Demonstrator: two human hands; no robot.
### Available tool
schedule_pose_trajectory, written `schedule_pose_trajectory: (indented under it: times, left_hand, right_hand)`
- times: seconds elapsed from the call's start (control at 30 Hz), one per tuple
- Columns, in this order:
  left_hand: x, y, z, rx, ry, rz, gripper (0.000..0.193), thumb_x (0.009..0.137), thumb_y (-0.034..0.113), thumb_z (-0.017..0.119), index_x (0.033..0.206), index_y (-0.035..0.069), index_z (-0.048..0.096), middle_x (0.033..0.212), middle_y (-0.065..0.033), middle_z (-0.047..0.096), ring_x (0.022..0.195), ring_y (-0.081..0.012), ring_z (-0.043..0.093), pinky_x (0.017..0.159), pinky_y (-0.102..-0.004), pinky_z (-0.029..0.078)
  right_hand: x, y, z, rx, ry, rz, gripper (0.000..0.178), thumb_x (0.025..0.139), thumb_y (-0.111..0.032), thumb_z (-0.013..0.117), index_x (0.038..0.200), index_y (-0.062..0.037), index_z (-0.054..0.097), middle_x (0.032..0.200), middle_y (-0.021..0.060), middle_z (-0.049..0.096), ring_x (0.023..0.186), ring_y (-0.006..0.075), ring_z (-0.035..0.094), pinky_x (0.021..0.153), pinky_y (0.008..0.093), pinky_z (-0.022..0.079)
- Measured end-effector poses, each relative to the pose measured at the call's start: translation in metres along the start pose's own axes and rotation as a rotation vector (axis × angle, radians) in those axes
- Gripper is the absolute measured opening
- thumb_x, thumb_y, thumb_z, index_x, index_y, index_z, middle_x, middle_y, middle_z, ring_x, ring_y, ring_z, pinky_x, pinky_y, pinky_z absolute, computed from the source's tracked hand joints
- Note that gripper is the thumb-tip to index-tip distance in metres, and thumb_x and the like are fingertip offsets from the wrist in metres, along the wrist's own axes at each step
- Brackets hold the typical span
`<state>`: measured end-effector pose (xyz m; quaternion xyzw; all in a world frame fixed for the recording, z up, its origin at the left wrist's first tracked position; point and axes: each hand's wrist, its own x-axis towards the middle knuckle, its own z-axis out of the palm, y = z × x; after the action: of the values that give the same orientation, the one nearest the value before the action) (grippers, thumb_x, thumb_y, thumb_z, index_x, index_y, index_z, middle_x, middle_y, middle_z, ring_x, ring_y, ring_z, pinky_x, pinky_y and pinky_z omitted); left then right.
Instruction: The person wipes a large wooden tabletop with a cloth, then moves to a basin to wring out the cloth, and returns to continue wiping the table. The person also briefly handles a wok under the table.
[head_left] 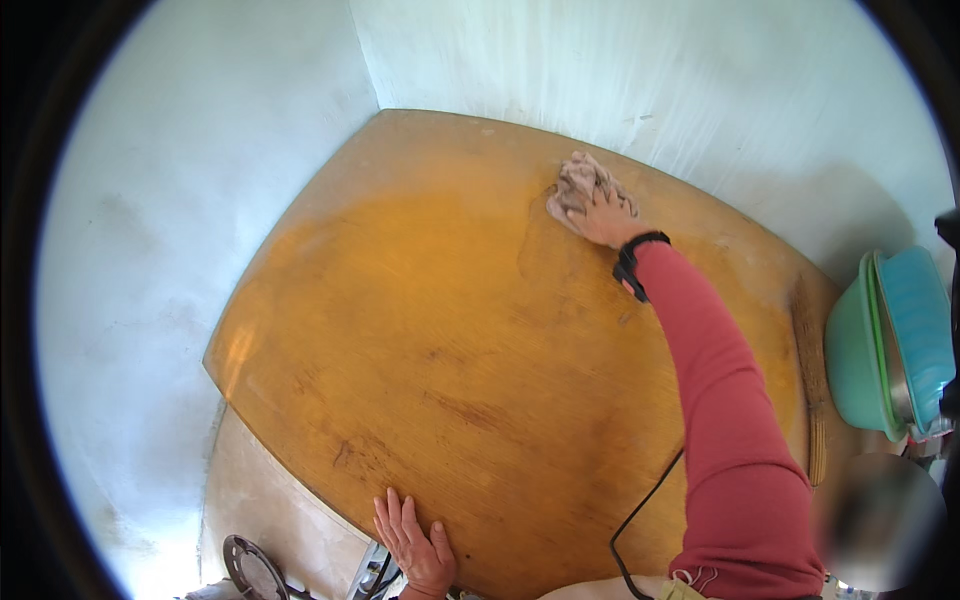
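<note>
A worn brown wooden tabletop (420, 300) fills the middle of the view. Near its far edge, right of centre, lies a crumpled greyish-pink cloth (577, 180). My right hand (606, 218) presses the cloth against the wood, its fingers bent over the fabric. A black watch (630, 268) is on that wrist, below a red sleeve (730, 420). At the near edge my left hand (415, 548) rests palm down on the wood, fingers stretched out and holding nothing. A damp-looking patch (545, 255) shows on the wood just left of my right wrist.
Pale walls (150, 220) meet at the table's far corner. Green and blue plastic basins (860, 350) stand on edge at the right, beside a dark strip and a ribbed bamboo-like piece (817, 450). A black cord (640, 505) crosses the near side. A round metal frame (252, 568) is at lower left.
</note>
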<state>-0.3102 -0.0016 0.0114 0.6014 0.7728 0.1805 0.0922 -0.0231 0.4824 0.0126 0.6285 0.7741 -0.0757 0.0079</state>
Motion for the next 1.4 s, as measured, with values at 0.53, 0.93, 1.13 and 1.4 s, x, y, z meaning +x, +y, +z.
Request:
schedule_pose_trajectory:
  times: [0.53, 0.93, 1.13, 1.4]
  left_hand:
    - [-0.002, -0.001, 0.004, 0.042, 0.044, 0.075, 0.048, 0.094, 0.019, 0.044, 0.135, -0.004, 0.036, 0.147, -0.0228, 0.030, 0.138, -0.0439, 0.021, 0.112, -0.0532, 0.015]
    - [-0.002, -0.001, 0.005, 0.065, 0.036, 0.039, 0.048, 0.095, 0.024, 0.043, 0.134, -0.003, 0.038, 0.148, -0.0207, 0.030, 0.139, -0.0417, 0.021, 0.112, -0.0531, 0.015]
    - [-0.002, 0.000, 0.002, 0.118, 0.014, 0.042, 0.049, 0.095, 0.026, 0.042, 0.135, -0.002, 0.037, 0.148, -0.0203, 0.030, 0.139, -0.0412, 0.020, 0.112, -0.0535, 0.014]
    - [-0.005, -0.001, 0.006, 0.115, 0.051, 0.051, 0.052, 0.095, 0.027, 0.044, 0.136, -0.002, 0.035, 0.149, -0.0200, 0.028, 0.139, -0.0413, 0.019, 0.112, -0.0533, 0.014]
  right_hand:
    - [-0.038, 0.036, 0.014, 0.044, -0.041, 0.073, 0.068, 0.092, -0.058, 0.034, 0.149, -0.0211, 0.025, 0.156, 0.0119, 0.014, 0.143, 0.0389, 0.006, 0.111, 0.0593, 0.010]
    - [-0.163, 0.184, -0.001, 0.035, -0.035, 0.625, 0.069, 0.091, -0.058, 0.032, 0.149, -0.0209, 0.025, 0.156, 0.0109, 0.018, 0.142, 0.0402, 0.012, 0.112, 0.0577, 0.009]
    - [-0.132, 0.180, 0.007, 0.118, 0.047, 0.804, 0.072, 0.090, -0.059, 0.030, 0.151, -0.0223, 0.018, 0.157, 0.0133, 0.012, 0.140, 0.0498, 0.005, 0.111, 0.0599, 0.006]
    - [-0.194, 0.160, 0.016, 0.039, 0.001, 0.453, 0.066, 0.092, -0.055, 0.033, 0.148, -0.0220, 0.026, 0.155, 0.0140, 0.018, 0.142, 0.0440, 0.006, 0.111, 0.0584, 0.009]
